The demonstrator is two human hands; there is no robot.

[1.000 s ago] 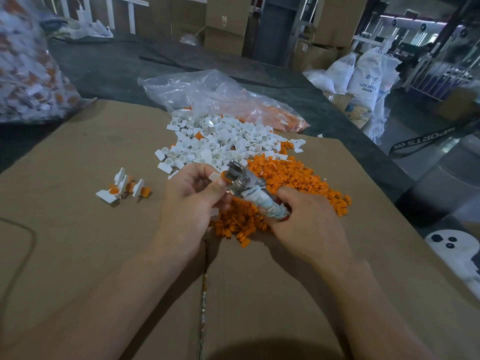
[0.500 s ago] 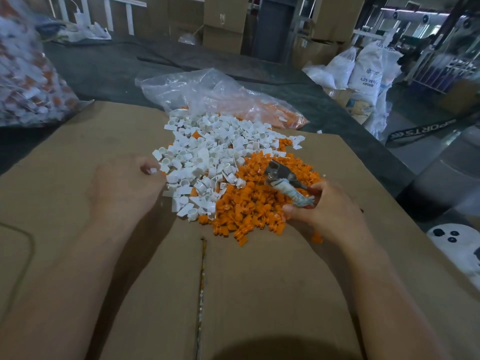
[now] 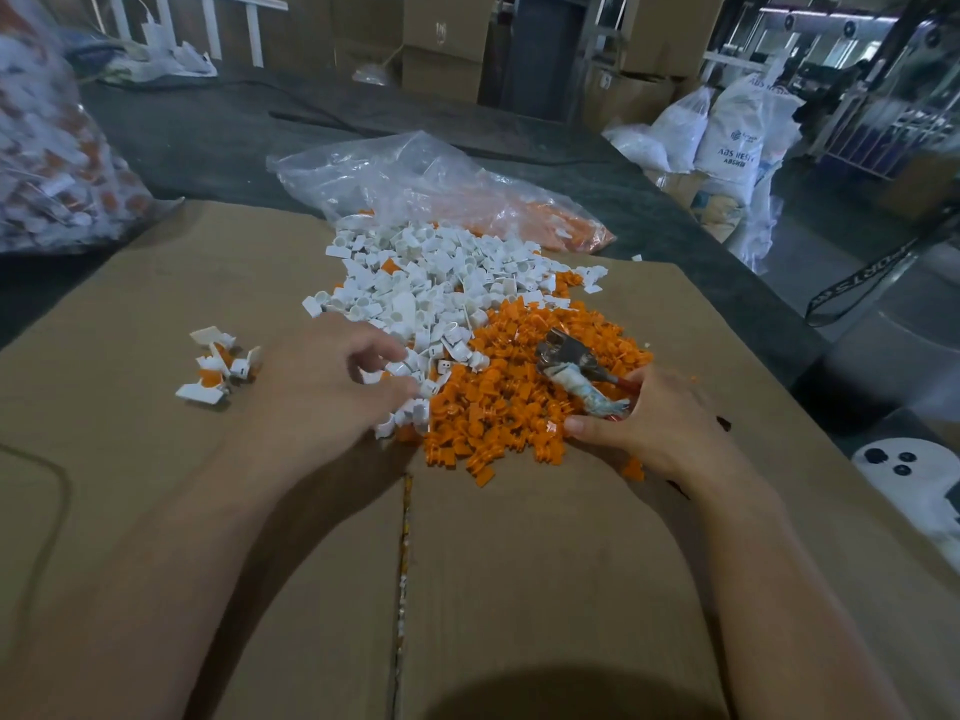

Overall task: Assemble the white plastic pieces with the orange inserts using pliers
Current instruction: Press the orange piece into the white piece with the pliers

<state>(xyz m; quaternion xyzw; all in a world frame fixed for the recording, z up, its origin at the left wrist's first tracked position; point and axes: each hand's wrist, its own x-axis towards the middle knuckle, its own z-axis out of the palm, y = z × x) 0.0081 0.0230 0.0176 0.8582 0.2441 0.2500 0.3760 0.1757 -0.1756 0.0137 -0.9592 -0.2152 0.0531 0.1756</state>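
A heap of white plastic pieces (image 3: 441, 283) lies on the cardboard (image 3: 519, 563), with a heap of orange inserts (image 3: 519, 392) against its near right side. My left hand (image 3: 332, 381) rests at the near edge of the white heap, its bent fingers and thumb touching loose white pieces. My right hand (image 3: 670, 423) grips the wrapped handles of the pliers (image 3: 576, 371), whose metal jaws point left and away over the orange inserts. A few assembled white-and-orange pieces (image 3: 218, 366) lie apart on the left.
A clear plastic bag (image 3: 441, 184) with white and orange parts lies behind the heaps. A big bag of assembled parts (image 3: 52, 163) stands at the far left. White sacks (image 3: 727, 142) and cardboard boxes (image 3: 447, 49) stand beyond the dark table. The cardboard's seam (image 3: 402, 537) runs toward me.
My hands were together at the pliers. My left hand then swung out left to the assembled pieces and has come back to the white heap. My right hand moved right with the pliers.
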